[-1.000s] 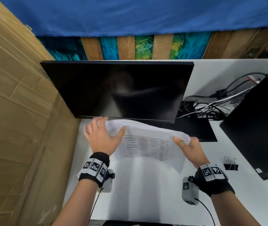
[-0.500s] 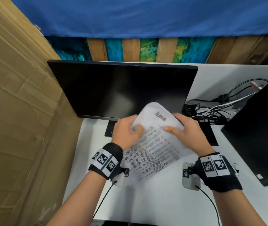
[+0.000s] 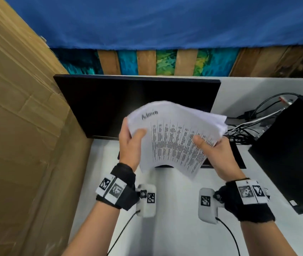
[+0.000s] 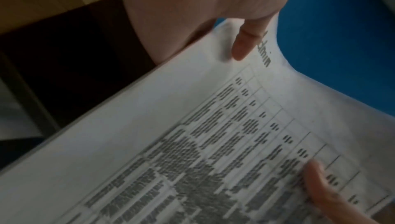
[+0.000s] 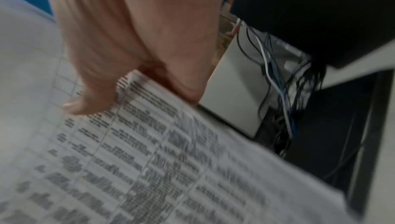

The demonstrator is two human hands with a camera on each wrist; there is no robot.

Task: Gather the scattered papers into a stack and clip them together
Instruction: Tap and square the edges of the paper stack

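Observation:
A stack of printed papers [image 3: 174,137] with tables of text and a handwritten heading is held up in the air in front of the monitor. My left hand [image 3: 131,143] grips its left edge, thumb on the top sheet. My right hand [image 3: 212,154] grips its right edge, thumb likewise on the top sheet. The left wrist view shows the papers [image 4: 192,143] with my left thumb [image 4: 245,42] near the heading. From the right wrist the papers [image 5: 149,151] appear blurred under my right thumb [image 5: 89,92]. No binder clip shows in any current frame.
A dark monitor [image 3: 128,102] stands behind the papers on the white desk [image 3: 165,228]. A black computer case [image 3: 294,150] and tangled cables [image 3: 246,126] sit to the right. A cardboard wall [image 3: 17,145] closes the left side.
The papers went from lying on the desk under both hands to being lifted and turned upright. Both hands now grip the side edges. The binder clip seen at right a second ago is out of view.

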